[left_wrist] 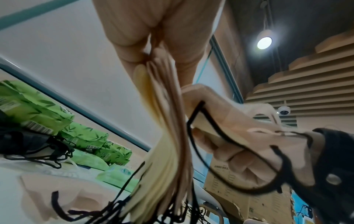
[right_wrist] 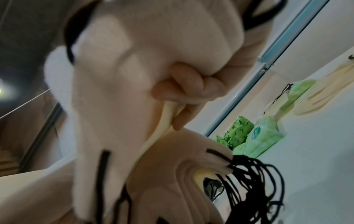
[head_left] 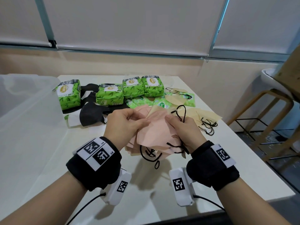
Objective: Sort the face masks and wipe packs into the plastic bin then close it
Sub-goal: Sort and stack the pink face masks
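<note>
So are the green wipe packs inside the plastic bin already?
No, the green wipe packs sit on the table, outside the plastic bin.

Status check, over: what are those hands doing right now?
Left hand and right hand both grip pink masks. Plastic bin open, left. Wipe packs wait on table. Nothing blocking.

Fingers (right_wrist: pixel 187 84) pinch pink masks (right_wrist: pixel 114 106) at frame centre; black ear loops (right_wrist: pixel 254 174) dangle lower right, green wipe packs (right_wrist: pixel 262 136) beyond.

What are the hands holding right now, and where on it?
Both hands, left hand and right hand, grip a stack of pink face masks by its upper edge.
</note>
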The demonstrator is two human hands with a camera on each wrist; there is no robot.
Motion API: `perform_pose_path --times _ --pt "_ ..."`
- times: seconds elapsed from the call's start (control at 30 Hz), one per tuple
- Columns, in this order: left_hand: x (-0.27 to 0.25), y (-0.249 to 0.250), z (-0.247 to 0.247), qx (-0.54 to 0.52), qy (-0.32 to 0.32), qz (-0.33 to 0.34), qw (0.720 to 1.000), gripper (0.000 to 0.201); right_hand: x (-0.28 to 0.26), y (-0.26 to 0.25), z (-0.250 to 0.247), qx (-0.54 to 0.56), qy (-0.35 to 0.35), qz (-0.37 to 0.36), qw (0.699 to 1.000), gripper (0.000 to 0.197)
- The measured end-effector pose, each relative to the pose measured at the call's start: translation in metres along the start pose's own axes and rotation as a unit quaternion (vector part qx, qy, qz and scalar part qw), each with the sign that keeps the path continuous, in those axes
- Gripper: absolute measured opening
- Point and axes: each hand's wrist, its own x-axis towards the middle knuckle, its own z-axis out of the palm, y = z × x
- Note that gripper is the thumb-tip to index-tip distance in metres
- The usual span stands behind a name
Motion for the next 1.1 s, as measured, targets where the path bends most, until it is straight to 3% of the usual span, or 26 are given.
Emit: perform_pose_path --times 0.13,0.37,0.67,0.9,1.1 --pt "0.000 -0.003 0.001 0.010 -0.003 -0.005 1.000 0.015 0.002 0.001 0.000 -0.032 0.027 -0.021 0.999 0.042" --pt "-0.001 -0.004 0.004 0.011 -0.022 -0.014 1.000 0.015 0.004 0.003 0.002 -0.013 0.050 -0.012 0.999 0.030" --pt "-0.004 -0.003 0.003 0.014 -0.034 -0.022 0.999 0.021 -0.004 -0.003 0.002 0.014 0.003 -0.010 1.000 0.028" --pt "-0.003 -0.005 0.002 0.005 -0.041 -0.023 0.999 0.020 -0.004 -0.002 0.005 0.033 0.024 -0.013 0.999 0.018" --pt "0.007 -0.011 -0.016 -0.078 -0.028 -0.069 0.994 0.028 0.000 0.000 -0.008 0.144 0.032 -0.005 0.989 0.006"
